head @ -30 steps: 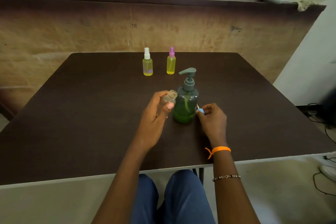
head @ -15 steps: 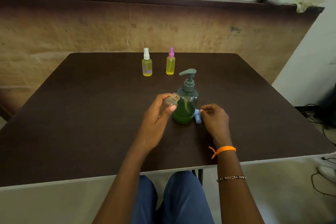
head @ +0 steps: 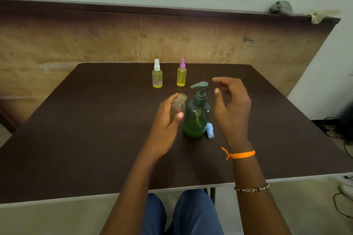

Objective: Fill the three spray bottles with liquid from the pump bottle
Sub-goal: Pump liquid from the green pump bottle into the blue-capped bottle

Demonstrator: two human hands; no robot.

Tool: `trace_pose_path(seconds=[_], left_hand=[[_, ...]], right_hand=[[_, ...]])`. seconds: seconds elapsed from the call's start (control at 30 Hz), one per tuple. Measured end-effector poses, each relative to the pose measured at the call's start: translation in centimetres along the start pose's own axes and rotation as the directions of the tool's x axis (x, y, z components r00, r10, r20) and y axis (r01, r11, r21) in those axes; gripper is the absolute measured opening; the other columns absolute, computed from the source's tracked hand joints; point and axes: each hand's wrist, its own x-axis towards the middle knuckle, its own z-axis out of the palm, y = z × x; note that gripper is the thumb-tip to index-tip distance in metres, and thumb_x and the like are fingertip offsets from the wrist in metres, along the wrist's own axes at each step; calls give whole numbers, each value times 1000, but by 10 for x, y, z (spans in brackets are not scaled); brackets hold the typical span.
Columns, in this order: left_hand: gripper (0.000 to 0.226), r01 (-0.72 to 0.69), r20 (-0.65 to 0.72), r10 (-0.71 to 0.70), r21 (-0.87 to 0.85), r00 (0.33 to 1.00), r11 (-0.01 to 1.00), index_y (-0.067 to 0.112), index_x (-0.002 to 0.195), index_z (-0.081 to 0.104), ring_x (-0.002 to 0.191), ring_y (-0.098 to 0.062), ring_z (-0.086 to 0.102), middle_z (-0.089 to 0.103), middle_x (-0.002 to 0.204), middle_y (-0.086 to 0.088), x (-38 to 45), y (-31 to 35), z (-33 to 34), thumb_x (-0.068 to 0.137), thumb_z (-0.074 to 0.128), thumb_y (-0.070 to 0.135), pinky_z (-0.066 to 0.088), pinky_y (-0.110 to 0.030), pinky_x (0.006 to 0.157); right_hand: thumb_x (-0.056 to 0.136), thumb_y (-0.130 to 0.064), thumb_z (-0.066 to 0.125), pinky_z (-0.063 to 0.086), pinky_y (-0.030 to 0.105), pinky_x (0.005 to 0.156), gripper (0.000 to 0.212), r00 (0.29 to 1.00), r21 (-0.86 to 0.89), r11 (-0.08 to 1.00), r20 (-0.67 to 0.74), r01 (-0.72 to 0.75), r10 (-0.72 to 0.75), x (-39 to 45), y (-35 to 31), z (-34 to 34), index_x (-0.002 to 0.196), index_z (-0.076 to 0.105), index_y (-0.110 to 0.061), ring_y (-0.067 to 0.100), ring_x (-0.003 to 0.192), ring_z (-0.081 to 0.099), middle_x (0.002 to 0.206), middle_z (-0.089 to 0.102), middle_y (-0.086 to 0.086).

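A dark green pump bottle (head: 196, 118) stands mid-table, its spout pointing left. My left hand (head: 166, 120) grips a clear, empty, uncapped spray bottle (head: 178, 104) just left of the pump, its open neck below the spout. A blue spray cap (head: 210, 130) lies on the table against the pump's right base. My right hand (head: 232, 105) hovers right of the pump head, fingers loosely curved and holding nothing. Two capped bottles of yellow liquid stand farther back: the white-capped bottle (head: 157, 74) and the pink-capped bottle (head: 181, 73).
The dark brown table (head: 86, 139) ends at a pale front edge above my knees. A brown board leans against the wall behind it. Cables (head: 340, 200) lie on the floor to the right.
My right hand let go of the blue cap, which now lies beside the pump bottle, and rose toward the pump head. My left hand kept the empty bottle near the spout.
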Motion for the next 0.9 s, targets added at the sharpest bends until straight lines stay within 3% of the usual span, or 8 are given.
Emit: trace_pose_path(seconds=[0.1, 0.2, 0.3, 0.4, 0.5, 0.6, 0.67, 0.9], left_hand=[[40, 9, -35, -10, -23, 999, 1000, 24, 130, 38, 112, -3, 49, 49, 122, 14, 6, 7, -2, 95, 50, 10, 40, -33, 101], [34, 16, -80, -21, -53, 997, 998, 28, 118, 37, 96, 4, 50, 48, 110, 22, 10, 13, -5, 94, 51, 9, 43, -30, 89], [31, 2, -95, -6, -37, 996, 999, 26, 115, 39, 94, 7, 51, 50, 107, 20, 12, 14, -9, 93, 53, 9, 44, -22, 87], [31, -6, -77, 4, -31, 997, 999, 24, 115, 43, 96, 18, 50, 51, 108, 21, 14, 16, -12, 91, 55, 8, 39, -3, 82], [31, -12, -84, 8, -40, 996, 999, 24, 114, 45, 96, 19, 50, 52, 109, 22, 16, 18, -13, 91, 56, 7, 38, 0, 79], [32, -16, -93, 13, -39, 996, 999, 24, 115, 46, 96, 21, 51, 53, 108, 23, 18, 20, -13, 90, 57, 7, 38, 0, 78], [33, -19, -93, 17, -31, 995, 999, 26, 116, 47, 98, 19, 51, 53, 110, 24, 19, 20, -14, 89, 59, 9, 39, -1, 80], [37, -59, -174, 64, 35, 983, 998, 23, 113, 56, 109, 0, 54, 58, 114, 13, 21, 16, -16, 82, 67, 8, 46, -21, 92]], right_hand=[[80, 8, 62, 40, 16, 95, 32, 986, -7, 991, 97, 134, -133, -1, -1, 13, 111, 62, 1, 11, 107, 54, 110, 59, 11], [80, 6, 67, 42, 22, 100, 37, 972, -33, 982, 151, 184, -177, -9, 5, 23, 116, 60, 2, 15, 114, 53, 118, 57, 13], [84, 10, 62, 45, 25, 99, 33, 979, -61, 979, 74, 197, -192, -13, 7, 30, 116, 61, 5, 18, 112, 56, 116, 58, 16], [90, 5, 56, 50, 27, 92, 20, 982, -70, 981, -29, 182, -184, -10, 4, 36, 108, 66, 5, 22, 101, 61, 104, 61, 18], [91, -1, 54, 51, 27, 86, 19, 984, -90, 981, -33, 173, -177, -7, 1, 40, 103, 68, 5, 23, 94, 62, 97, 61, 17], [91, -2, 53, 52, 32, 86, 20, 979, -140, 971, -30, 195, -201, -7, -1, 40, 103, 67, 5, 23, 96, 60, 97, 62, 17], [90, 0, 54, 48, 32, 94, 21, 966, -222, 944, -34, 242, -256, -12, -1, 40, 105, 67, 7, 25, 106, 55, 102, 63, 19], [88, 12, 49, 44, 41, 103, 36, 949, -310, 898, 55, 312, -311, -30, 0, 42, 123, 55, 11, 30, 123, 49, 122, 57, 23]])
